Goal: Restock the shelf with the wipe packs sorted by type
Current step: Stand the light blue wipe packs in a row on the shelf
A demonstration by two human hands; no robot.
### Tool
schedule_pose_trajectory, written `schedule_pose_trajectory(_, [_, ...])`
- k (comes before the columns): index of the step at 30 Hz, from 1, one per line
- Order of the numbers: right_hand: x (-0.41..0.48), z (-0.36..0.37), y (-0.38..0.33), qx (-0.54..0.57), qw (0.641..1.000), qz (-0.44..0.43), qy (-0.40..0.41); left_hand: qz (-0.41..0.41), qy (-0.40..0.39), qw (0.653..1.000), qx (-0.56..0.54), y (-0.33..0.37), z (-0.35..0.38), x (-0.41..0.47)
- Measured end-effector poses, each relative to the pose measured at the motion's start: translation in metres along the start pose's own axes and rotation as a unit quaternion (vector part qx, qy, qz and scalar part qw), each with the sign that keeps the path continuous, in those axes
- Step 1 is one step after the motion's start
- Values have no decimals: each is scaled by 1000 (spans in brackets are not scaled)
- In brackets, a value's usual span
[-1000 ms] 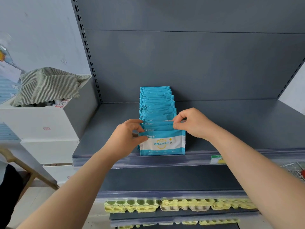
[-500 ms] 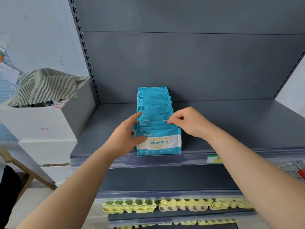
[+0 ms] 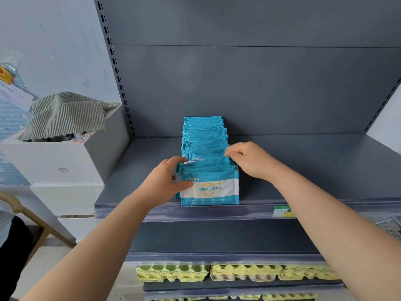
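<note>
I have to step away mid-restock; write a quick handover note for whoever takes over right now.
Left hand: grips the front wipe packs at their left edge, thumb on the front face.
Right hand: pinches top corners mid-row.
Things: one row of blue packs stands upright, front to back, on the grey shelf.
Done: this type lined up.
To do: square the row; no other type or spare stock is in view.

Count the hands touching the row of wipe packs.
2. The left hand grips the left edge of the front wipe packs, thumb on the front pack's face; the right hand pinches pack tops at the row's right side, a little further back.
</note>
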State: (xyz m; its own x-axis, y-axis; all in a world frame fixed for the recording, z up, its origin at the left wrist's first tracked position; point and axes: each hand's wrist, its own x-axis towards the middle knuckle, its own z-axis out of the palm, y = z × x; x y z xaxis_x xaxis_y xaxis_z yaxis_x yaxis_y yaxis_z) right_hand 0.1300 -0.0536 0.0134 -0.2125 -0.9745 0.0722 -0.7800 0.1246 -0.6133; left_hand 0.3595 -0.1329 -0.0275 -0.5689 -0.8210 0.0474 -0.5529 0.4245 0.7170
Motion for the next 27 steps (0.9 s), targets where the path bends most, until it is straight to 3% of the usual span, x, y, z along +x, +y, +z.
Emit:
schedule_pose_trajectory(5, [-7, 0, 6, 32, 998, -25, 56, 4, 83, 996, 6, 1, 0, -12])
schedule_pose_trajectory(15, [-9, -4, -4, 80, 996, 36, 13, 34, 71, 995, -58, 2, 2, -17])
schedule_pose_trajectory(19, [-12, -4, -5, 75, 997, 20, -28, 54, 85, 994, -31, 1, 4, -22])
schedule_pose_trajectory(27, [-8, 2, -6, 80, 996, 46, -19, 36, 89, 995, -33, 5, 3, -17])
